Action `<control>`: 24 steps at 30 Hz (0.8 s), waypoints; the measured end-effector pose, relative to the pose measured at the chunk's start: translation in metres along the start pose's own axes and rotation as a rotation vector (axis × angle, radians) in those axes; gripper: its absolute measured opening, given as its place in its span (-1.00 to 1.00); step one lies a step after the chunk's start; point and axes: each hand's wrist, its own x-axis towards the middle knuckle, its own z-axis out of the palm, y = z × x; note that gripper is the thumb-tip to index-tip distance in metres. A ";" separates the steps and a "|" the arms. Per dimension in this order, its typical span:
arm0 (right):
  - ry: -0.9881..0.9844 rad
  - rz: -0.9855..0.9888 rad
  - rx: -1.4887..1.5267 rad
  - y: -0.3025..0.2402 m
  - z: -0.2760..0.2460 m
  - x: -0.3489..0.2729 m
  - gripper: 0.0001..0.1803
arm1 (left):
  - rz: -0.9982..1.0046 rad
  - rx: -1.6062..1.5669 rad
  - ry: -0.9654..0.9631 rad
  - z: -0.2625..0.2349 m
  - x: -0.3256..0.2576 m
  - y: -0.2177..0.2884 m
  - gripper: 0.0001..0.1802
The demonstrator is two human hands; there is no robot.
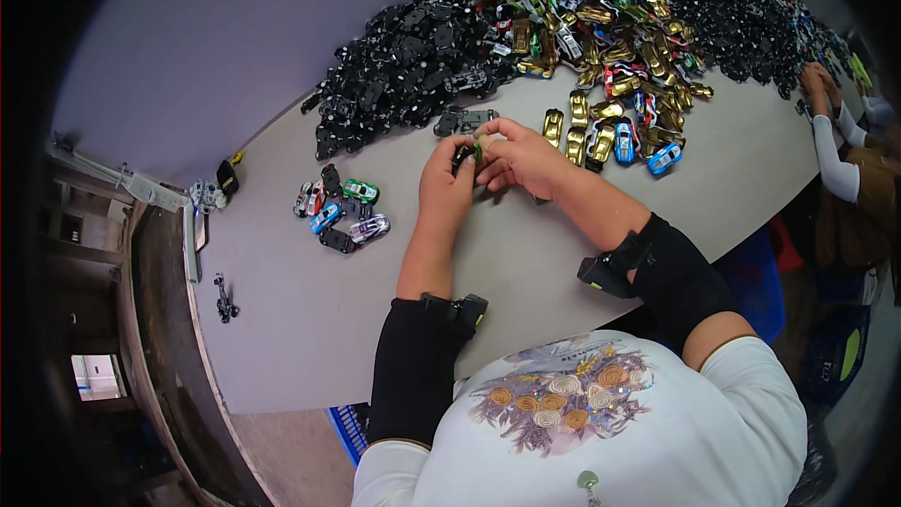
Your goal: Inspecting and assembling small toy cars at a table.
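My left hand [445, 175] has thumb and fingers pinched around a small dark-and-green piece [465, 158], and my right hand [526, 156] meets it from the other side, thumb and forefinger brought together at its edge, the other fingers curled; whether those right fingertips grip or only touch, I cannot tell. So the piece lies between my two hands, on the near side of the black chassis mound [399, 70], close to its right end; my fingers cover too much of it to read its long axis. Just past my fingertips, between them and that mound, loose black chassis [451, 122] lie with their length running roughly sideways. To the right of the mound, nearer my right hand, gold car bodies [554, 126] lie mostly lengthwise away from me, two blue cars [664, 160] beside them. Nearer my left hand, in front of the mound's left part, sits a small mixed cluster of cars [360, 191].
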 end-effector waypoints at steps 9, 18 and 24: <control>0.009 0.031 0.183 -0.003 0.000 -0.002 -0.70 | 0.165 0.162 0.036 0.002 -0.001 0.012 -0.75; 0.115 -0.004 0.217 0.008 -0.003 0.002 -0.66 | 0.260 0.248 -0.024 0.006 -0.005 0.026 -0.72; 0.118 -0.030 0.274 0.004 -0.005 0.002 -0.62 | 0.511 0.404 0.109 0.008 -0.003 0.026 -0.74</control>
